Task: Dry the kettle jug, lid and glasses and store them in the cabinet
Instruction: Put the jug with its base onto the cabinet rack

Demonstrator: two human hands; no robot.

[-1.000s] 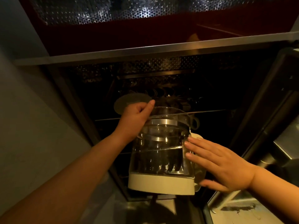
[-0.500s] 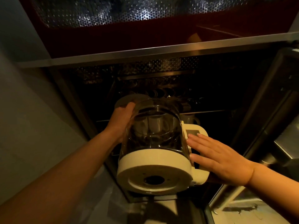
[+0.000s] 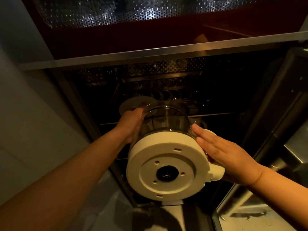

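From the head view, the glass kettle jug [image 3: 166, 157] is tipped mouth-first at the cabinet opening [image 3: 216, 100], its cream base facing back. The left hand [image 3: 131, 125] grips the glass wall; the right hand [image 3: 223, 154] lies flat-fingered against the handle side. A round lid [image 3: 131, 104] sits just behind the rim, dark space to the right.

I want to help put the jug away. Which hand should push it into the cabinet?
Probably the right hand: its straight fingers lie flat against the kettle jug beside the base. The left hand cups the glass wall, steadying.

Cream-based clear kettle jug [image 3: 166, 165]; dark cabinet [image 3: 233, 90], perforated silver shelf [image 3: 100, 12].
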